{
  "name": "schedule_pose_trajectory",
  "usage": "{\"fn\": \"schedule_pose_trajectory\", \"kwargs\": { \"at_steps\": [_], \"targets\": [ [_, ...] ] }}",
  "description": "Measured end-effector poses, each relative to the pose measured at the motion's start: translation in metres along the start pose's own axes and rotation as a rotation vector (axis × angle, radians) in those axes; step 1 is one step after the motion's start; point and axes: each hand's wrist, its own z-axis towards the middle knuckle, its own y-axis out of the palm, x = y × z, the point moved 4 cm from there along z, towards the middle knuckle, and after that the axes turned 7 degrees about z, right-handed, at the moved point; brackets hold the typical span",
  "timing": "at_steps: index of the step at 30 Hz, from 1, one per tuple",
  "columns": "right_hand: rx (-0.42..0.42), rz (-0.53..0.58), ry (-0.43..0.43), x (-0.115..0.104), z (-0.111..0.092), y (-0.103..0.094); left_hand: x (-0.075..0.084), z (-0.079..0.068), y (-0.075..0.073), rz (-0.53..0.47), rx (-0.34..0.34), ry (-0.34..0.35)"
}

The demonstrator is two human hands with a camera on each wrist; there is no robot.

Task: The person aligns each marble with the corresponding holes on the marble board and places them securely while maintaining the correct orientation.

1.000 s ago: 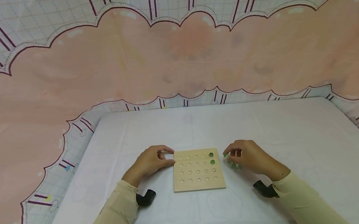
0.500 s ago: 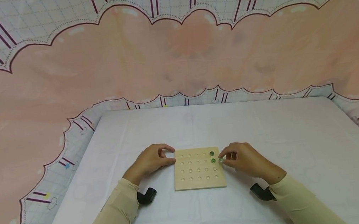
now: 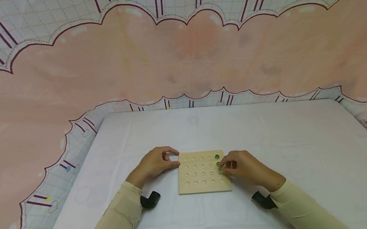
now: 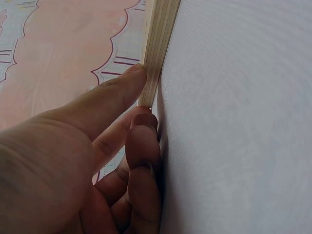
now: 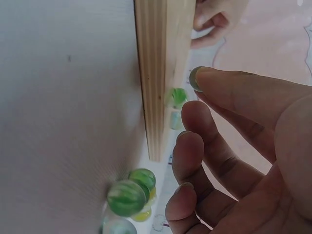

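Observation:
A square wooden board [image 3: 200, 189] with rows of shallow round hollows lies flat on the table. Two green marbles sit in its right-hand column, one in the far hollow [image 3: 217, 157] and one just nearer [image 3: 218, 164]. My left hand [image 3: 155, 164] touches the board's left edge with thumb and forefinger; in the left wrist view the thumb [image 4: 122, 87] presses the board's side. Over the right column, my right hand [image 3: 243, 165] pinches a marble [image 5: 194, 79] between thumb and forefinger, near the third hollow. Its other fingers are loosely bent.
Several loose marbles [image 5: 126, 197], green and yellow-tinted, lie beside the board's right edge in the right wrist view; my right hand hides them in the head view. White cloth [image 3: 158, 131] covers the table. A patterned curtain [image 3: 179, 64] hangs behind.
My right hand has picked a marble from the loose ones and moved left with it onto the board's right column. My left hand stays at the board's left edge.

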Motion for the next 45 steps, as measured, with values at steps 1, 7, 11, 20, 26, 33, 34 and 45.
{"fn": "schedule_pose_trajectory", "kwargs": {
  "at_steps": [1, 7, 11, 20, 26, 33, 34, 45],
  "targets": [
    [-0.003, 0.005, -0.001, 0.000, 0.000, 0.001, 0.000, 0.000, 0.000, 0.000, 0.000, 0.001],
    [-0.041, 0.035, -0.003, 0.002, 0.001, 0.005, -0.002, 0.001, 0.000, -0.001, 0.011, 0.013],
    [-0.056, 0.034, -0.006, 0.004, 0.002, 0.006, -0.001, 0.001, 0.000, -0.003, 0.012, 0.009],
    [-0.045, 0.028, -0.008, 0.004, 0.002, 0.006, 0.000, 0.000, -0.001, -0.008, 0.010, 0.001],
    [-0.044, 0.020, -0.007, 0.004, 0.002, 0.007, -0.001, 0.000, 0.000, -0.003, 0.007, -0.003],
    [-0.035, 0.009, -0.005, 0.004, 0.000, 0.006, -0.001, 0.001, 0.001, 0.000, 0.010, -0.002],
    [-0.031, 0.008, -0.002, 0.003, 0.000, 0.005, -0.001, 0.001, 0.001, -0.002, 0.010, -0.003],
    [0.042, -0.038, 0.016, 0.004, -0.003, -0.013, -0.002, 0.000, 0.002, 0.006, 0.008, -0.007]
  ]
}}
